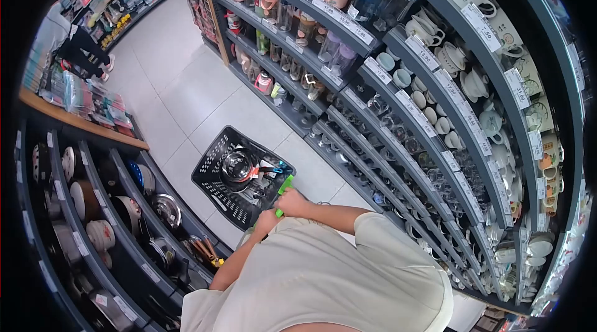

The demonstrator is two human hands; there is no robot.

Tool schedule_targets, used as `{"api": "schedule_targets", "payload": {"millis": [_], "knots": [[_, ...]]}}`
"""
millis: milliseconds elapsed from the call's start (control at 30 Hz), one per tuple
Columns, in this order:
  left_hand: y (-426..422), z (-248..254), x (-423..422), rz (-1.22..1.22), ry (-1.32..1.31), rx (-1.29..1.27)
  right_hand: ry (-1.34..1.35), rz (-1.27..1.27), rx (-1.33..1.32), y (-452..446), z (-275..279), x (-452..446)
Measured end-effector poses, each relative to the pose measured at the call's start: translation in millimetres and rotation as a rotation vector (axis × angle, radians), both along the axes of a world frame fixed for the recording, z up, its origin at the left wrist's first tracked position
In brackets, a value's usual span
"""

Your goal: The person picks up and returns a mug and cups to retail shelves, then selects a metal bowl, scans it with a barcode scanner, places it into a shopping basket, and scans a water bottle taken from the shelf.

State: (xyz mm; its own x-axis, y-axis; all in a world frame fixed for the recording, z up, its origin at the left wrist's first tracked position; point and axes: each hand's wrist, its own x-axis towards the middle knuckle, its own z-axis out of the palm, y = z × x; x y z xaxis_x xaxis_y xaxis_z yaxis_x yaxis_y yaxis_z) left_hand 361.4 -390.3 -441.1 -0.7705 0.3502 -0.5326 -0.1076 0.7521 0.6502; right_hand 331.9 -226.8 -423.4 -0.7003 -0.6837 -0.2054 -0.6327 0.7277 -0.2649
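A dark grey shopping basket [210, 169] with slotted sides and a bright green handle [286, 184] is in front of me, low over the tiled floor. My right hand [295, 202] is wrapped round the green handle. Beside it, my left hand [267, 222] is closed at the same handle, its fingers partly hidden near my shirt. Inside the basket lies a shiny metal bowl [237, 164], along with several packaged items [267, 173] whose kind I cannot make out.
Shelves of mugs, cups and glasses [429, 108] with price tags line the right. Pots and pans [87, 198] fill the left shelves [106, 207]. A light tiled aisle [186, 89] runs ahead. A person in dark trousers [84, 49] stands at the far left.
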Motion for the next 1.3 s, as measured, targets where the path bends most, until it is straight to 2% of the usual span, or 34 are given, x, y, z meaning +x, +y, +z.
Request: {"api": "schedule_targets", "payload": {"millis": [233, 367, 567, 667, 800, 900, 1033, 1067, 1167, 1300], "knots": [[-18.2, 2.6, -47.4, -0.024, 0.022, -0.004, 0.021, 0.025, -0.037, -16.8, 9.0, -53.9], [-29.2, 14.0, -82.2, 0.091, 0.02, 0.039, 0.022, 0.048, -0.031, -33.2, 5.1, -91.0], [-46.5, -6.2, -137.9, 0.082, 0.121, -0.028, 0.1, 0.132, -0.048, -51.7, -7.1, -160.2], [-49.3, 26.5, -169.3, 0.172, 0.061, -0.098, 0.1, 0.164, -0.062, -68.5, -9.9, -194.4], [-83.9, 33.2, -200.2, 0.225, 0.122, -0.172, 0.143, 0.172, -0.06, -111.5, -7.6, -230.9], [-115.2, 40.1, -228.7, 0.26, 0.128, -0.138, 0.078, 0.201, -0.041, -142.5, 8.0, -261.9], [-139.9, 35.9, -264.3, 0.261, 0.116, -0.119, 0.148, 0.203, -0.023, -171.1, 3.0, -298.4], [-142.0, 32.5, -273.4, 0.263, 0.129, -0.11, 0.061, 0.228, 0.02, -175.9, 3.8, -310.6], [-148.8, 27.0, -305.9, 0.271, 0.176, -0.074, 0.095, 0.22, 0.054, -181.8, -0.8, -345.6], [-166.0, 34.4, -355.1, 0.351, 0.183, -0.043, 0.184, 0.279, 0.043, -193.5, 58.7, -402.0]]}}
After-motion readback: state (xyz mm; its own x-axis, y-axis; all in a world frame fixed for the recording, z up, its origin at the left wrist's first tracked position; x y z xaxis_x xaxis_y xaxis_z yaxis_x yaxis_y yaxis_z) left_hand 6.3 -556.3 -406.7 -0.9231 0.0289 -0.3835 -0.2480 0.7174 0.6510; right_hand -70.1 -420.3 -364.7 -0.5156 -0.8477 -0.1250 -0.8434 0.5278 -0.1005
